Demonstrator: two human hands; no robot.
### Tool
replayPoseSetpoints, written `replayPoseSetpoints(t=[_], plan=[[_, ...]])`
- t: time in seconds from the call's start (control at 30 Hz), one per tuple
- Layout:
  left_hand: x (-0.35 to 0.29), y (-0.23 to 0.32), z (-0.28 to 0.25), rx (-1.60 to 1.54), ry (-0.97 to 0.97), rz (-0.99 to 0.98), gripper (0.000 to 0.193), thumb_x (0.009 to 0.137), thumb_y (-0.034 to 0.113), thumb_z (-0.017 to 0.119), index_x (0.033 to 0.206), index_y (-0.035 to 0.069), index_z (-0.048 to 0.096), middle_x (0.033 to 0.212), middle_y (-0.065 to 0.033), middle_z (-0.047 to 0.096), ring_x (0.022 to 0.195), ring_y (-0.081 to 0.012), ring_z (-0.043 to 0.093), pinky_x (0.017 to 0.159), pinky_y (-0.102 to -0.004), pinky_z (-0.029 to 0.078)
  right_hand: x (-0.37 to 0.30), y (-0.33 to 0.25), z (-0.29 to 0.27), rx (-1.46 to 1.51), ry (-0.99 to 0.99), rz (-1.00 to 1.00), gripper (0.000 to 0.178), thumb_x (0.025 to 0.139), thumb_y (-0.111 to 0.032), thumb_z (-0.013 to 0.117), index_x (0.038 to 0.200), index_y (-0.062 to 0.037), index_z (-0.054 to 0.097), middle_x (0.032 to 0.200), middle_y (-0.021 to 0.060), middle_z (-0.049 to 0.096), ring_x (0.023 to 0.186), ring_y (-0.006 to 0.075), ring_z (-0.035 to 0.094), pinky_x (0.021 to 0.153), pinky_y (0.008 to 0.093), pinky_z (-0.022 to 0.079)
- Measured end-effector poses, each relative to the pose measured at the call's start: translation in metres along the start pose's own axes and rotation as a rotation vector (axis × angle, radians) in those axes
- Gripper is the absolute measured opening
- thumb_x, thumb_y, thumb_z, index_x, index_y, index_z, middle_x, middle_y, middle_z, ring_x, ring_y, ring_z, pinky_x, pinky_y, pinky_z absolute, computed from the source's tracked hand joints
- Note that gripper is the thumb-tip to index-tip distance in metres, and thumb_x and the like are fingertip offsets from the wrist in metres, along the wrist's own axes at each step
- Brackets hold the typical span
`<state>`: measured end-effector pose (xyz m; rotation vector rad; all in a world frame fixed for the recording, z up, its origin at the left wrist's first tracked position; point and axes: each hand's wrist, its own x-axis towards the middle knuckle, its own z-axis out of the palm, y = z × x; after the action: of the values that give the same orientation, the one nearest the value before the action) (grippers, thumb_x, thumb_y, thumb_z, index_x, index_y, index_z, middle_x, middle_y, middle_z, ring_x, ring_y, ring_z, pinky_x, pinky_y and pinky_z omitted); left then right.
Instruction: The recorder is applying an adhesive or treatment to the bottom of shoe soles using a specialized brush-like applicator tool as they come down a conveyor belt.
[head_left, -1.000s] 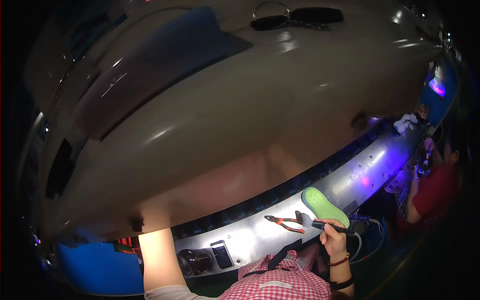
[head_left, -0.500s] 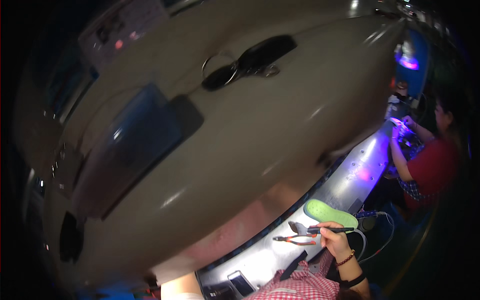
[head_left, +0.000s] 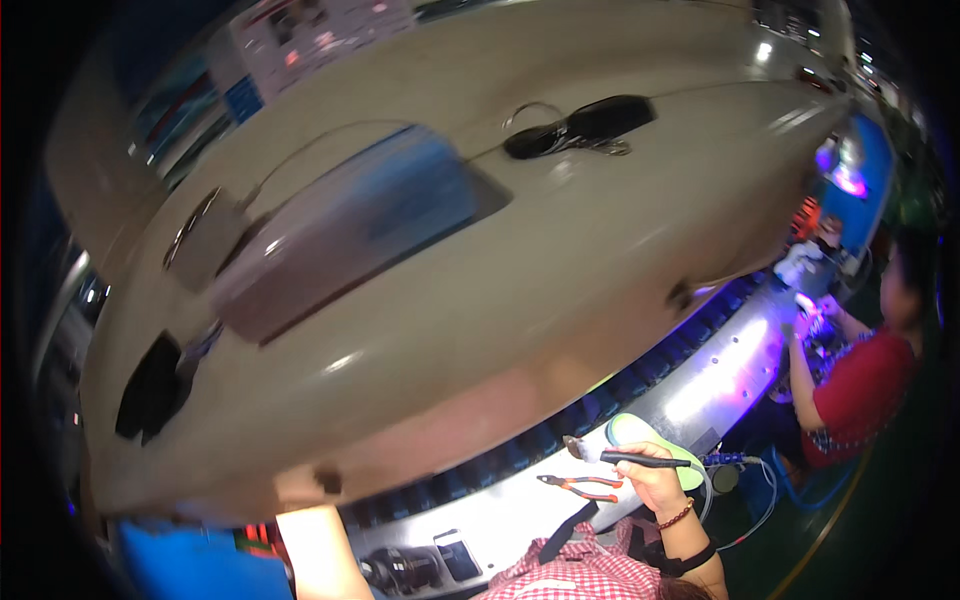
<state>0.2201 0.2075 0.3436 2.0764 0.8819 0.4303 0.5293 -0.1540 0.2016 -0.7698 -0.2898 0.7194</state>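
My right hand (head_left: 655, 482) is closed around the dark handle of a brush (head_left: 640, 459). Its bristle end points left, over the metal bench, and a thin clear tube trails behind my hand. Right beside the brush lies a light-green shoe sole (head_left: 630, 428), partly covered by my hand. Orange-handled pliers (head_left: 582, 488) rest on the bench to the left of my hand. My left forearm (head_left: 322, 552) reaches forward at the lower left, up to the side of a large beige housing (head_left: 480, 310); the housing hides the hand and its fingers.
A phone (head_left: 457, 556) and a black object (head_left: 402, 570) lie near my left forearm. A dark conveyor strip (head_left: 480, 478) runs between housing and bench. A blue-grey box (head_left: 350, 230) sits on the housing. At the right, a co-worker in red (head_left: 865, 395) works under violet light.
The whole view has shifted, bringing more of my left forearm and the housing's far side into sight. My right hand keeps hold of the brush, its bristle end now further from the pliers.
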Motion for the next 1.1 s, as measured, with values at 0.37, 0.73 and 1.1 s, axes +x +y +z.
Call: replayPoseSetpoints(t=[0.37,0.73,1.1], plan=[[-0.012,0.013,0.171,-0.599,0.931,0.388,0.022,0.082,0.006,0.050,0.103,0.000,0.049,0.093,-0.0069,0.053,0.084,-0.0144,0.052,0.077,-0.0283,0.044,0.008,-0.019,0.007,-0.060,-0.195,0.060,0.021,0.074,0.007,0.057,0.094,0.0045,0.059,0.096,0.0175,0.062,0.089,0.0216,0.060,0.085,0.0317,0.045],[-0.103,0.013,0.241,-2.020,-0.509,0.103,0.070,0.073,0.033,0.060,0.128,-0.001,0.033,0.119,-0.0236,0.046,0.110,-0.0375,0.047,0.096,-0.0469,0.037,-0.006,-0.039,0.032,-0.105,-0.451,0.136,0.024,0.067,0.002,0.061,0.091,0.0043,0.060,0.097,0.0219,0.061,0.091,0.0262,0.060,0.087,0.0362,0.045],[-0.106,0.043,0.291,-2.019,-0.366,-0.202,0.085,0.077,0.074,0.017,0.131,0.010,0.034,0.119,-0.0198,0.049,0.107,-0.0377,0.049,0.095,-0.0596,0.031,0.014,0.014,0.064,-0.353,-0.469,0.297,0.016,0.076,0.000,0.061,0.092,0.0019,0.064,0.088,0.0085,0.065,0.079,0.0110,0.060,0.072,0.0237,0.048]])
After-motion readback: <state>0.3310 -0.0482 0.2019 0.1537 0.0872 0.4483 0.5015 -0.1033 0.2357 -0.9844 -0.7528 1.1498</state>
